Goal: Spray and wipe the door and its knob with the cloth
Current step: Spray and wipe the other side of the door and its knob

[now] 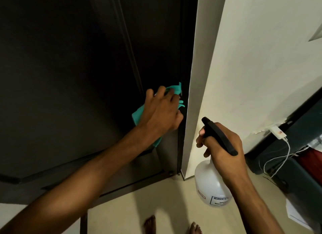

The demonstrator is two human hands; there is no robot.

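Note:
A dark brown door (69, 68) fills the left and middle of the view. My left hand (161, 110) grips a teal cloth (137, 116) against the door near its right edge, fingers curled over the cloth. The knob itself is hidden under the cloth and hand. My right hand (221, 146) holds a white spray bottle (210, 183) by its black trigger head (217, 135), off the door in front of the wall, nozzle pointing up and left.
A cream wall (252, 59) and door frame edge (191, 94) stand to the right of the door. A dark cabinet (299, 164) with a white charger and cable (278, 131) stands at far right. My bare feet (172, 225) are on the beige floor.

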